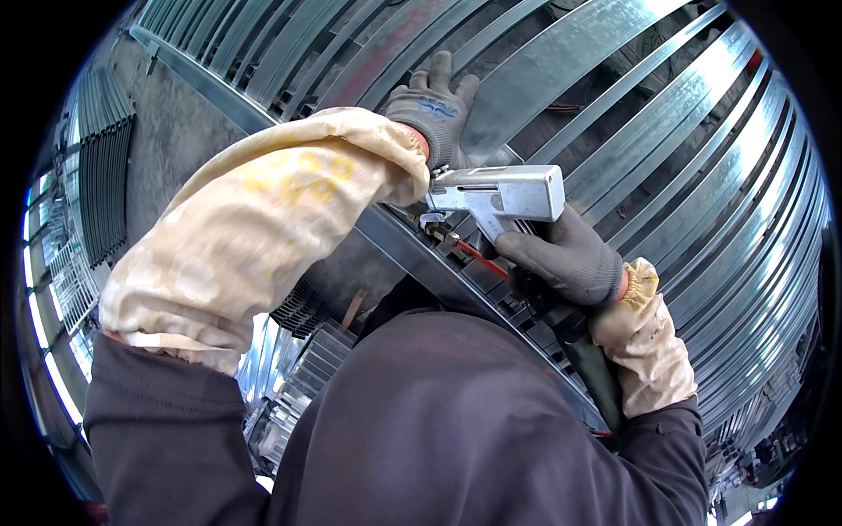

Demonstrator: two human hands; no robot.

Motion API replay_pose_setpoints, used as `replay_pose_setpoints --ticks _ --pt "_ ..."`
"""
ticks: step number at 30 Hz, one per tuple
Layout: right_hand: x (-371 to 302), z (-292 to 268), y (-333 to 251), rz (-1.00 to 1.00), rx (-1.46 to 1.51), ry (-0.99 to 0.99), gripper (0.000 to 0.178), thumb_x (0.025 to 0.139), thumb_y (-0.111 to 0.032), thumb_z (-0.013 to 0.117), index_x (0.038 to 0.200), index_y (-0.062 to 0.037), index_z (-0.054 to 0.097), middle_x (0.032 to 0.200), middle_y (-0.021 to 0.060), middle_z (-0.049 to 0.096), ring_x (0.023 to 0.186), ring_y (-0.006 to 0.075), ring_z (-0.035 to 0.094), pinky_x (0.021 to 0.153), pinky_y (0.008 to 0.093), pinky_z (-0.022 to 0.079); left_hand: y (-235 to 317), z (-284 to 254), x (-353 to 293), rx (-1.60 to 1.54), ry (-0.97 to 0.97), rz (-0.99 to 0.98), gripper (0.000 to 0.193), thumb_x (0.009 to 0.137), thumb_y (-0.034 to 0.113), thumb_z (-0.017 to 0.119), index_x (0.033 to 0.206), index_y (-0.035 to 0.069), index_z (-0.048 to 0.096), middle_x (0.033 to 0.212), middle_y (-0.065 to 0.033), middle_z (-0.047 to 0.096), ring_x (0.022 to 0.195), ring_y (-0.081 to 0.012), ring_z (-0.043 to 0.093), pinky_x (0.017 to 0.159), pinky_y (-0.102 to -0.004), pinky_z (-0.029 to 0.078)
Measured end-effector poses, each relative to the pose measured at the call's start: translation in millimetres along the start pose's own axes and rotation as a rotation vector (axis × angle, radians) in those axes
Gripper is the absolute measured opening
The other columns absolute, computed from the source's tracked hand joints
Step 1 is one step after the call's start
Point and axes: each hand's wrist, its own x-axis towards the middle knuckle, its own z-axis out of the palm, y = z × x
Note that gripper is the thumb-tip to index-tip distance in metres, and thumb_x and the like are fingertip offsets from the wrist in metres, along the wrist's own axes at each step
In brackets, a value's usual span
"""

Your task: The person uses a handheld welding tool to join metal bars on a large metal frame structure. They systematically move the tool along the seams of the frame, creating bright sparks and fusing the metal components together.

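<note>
My right hand (570,260), in a grey work glove, is closed around the grip of a silver pistol-shaped power tool (504,193). The tool's body points left, its front end close to my left wrist, partly hidden by the sleeve cover. A brass-coloured fitting (447,235) and a thin red hose (480,259) lie below the tool. My left hand (436,107), also gloved, has its fingers spread on the shiny metal bars (535,74). A thick dark cable or hose (589,368) runs down from beside my right hand.
A long steel frame edge (408,250) runs diagonally under my arms. Curved-looking rows of metal strips fill the right side. Stacked dark profiles (103,167) stand at the far left. Below lies a bundle of shiny metal tubes (324,368). Cables show between the bars.
</note>
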Motion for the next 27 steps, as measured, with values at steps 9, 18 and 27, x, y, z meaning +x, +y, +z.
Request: replay_pose_setpoints --ticks 9,18,27 --pt "1.1 1.5 -2.2 -0.012 0.000 -0.024 0.051 0.097 -0.023 0.074 0.139 0.0010 0.057 0.123 0.0056 0.068 0.110 0.0120 0.060 0.098 0.0323 0.050 -1.5 -3.7 -2.5 0.024 -0.007 0.018 0.129 0.059 0.049 0.093 0.164 0.020 0.026 0.171 -0.0271 0.013 0.157 -0.0458 0.023 0.125 -0.0530 0.031" --pt "-0.3 3.7 -3.2 -0.002 -0.040 -0.006 0.050 0.097 -0.025 0.073 0.137 0.0017 0.059 0.120 0.0068 0.068 0.108 0.0127 0.061 0.096 0.0324 0.050 -3.3 0.9 -3.4 0.030 0.032 0.042 0.112 0.068 0.050 0.093 0.157 0.018 0.033 0.172 -0.0251 0.013 0.159 -0.0437 0.019 0.122 -0.0568 0.032" --pt "-2.2 2.6 1.4 -0.020 -0.054 -0.006 0.052 0.097 -0.027 0.073 0.138 0.0016 0.058 0.122 0.0078 0.068 0.109 0.0138 0.061 0.098 0.0328 0.050 -3.6 1.4 -2.6 0.054 0.011 0.039 0.112 0.068 0.055 0.092 0.157 0.020 0.033 0.172 -0.0240 0.011 0.158 -0.0441 0.020 0.122 -0.0569 0.032"
